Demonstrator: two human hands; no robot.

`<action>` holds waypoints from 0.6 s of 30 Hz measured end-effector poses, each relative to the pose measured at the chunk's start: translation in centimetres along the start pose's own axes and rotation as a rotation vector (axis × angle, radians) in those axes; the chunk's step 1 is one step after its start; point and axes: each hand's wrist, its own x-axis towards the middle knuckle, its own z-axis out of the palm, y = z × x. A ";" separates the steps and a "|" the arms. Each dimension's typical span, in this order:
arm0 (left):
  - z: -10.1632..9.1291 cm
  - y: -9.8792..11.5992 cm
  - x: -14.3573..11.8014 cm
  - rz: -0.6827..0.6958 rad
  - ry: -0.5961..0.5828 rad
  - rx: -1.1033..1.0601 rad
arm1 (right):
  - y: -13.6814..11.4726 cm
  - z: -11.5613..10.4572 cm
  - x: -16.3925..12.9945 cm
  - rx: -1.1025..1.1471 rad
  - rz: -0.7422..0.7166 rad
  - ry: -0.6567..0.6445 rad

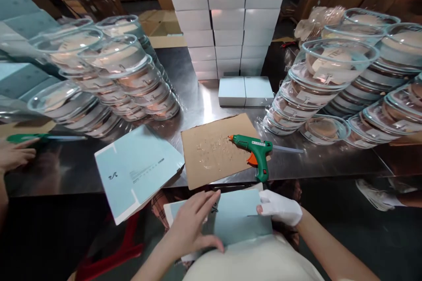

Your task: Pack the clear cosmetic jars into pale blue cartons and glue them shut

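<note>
A light blue flat cardboard box blank (242, 210) lies in my lap, against my body below the table edge. My left hand (194, 221), bare, rests over its left part with the fingers stretched and the thumb spread apart. In a white glove with bare fingertips, my right hand (280, 207) grips the blank's upper right edge. Just beyond my hands, a green hot glue gun (253, 147) with an orange trigger and a glue stick at its back lies on a brown cardboard sheet (201, 171) marked with glue.
Light blue printed blanks (138, 167) overhang the table's edge at left. Stacked clear round containers (145, 79) and more containers (306, 88) flank the metal table (194, 105). White boxes (227, 13) rise behind. Another person's hand (16, 153) is far left, beside a green tool (28, 138).
</note>
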 end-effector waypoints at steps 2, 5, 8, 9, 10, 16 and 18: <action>0.6 0.5 -0.7 -0.021 -0.100 -0.021 | -0.2 0.1 -0.9 0.035 -0.016 -0.089; 0.4 0.2 -2.4 -0.107 -0.215 -0.131 | -0.3 0.0 -2.6 -0.026 -0.055 -0.154; -0.1 -0.3 -4.2 -0.322 -0.094 -0.261 | 1.7 0.2 -3.5 -0.214 -0.265 0.323; 0.0 -0.3 -4.6 -0.420 0.024 -0.288 | 2.7 0.4 -3.2 -0.273 -0.387 0.542; 0.3 -0.2 -4.7 -0.514 0.150 -0.321 | 3.6 0.7 -2.6 -0.316 -0.506 0.717; 4.9 2.5 -3.1 -0.684 0.351 -0.524 | 4.0 3.1 3.5 -0.451 -0.733 0.863; 6.1 2.7 -2.9 -0.584 0.300 -0.478 | 2.6 3.1 4.0 -0.504 -0.732 0.857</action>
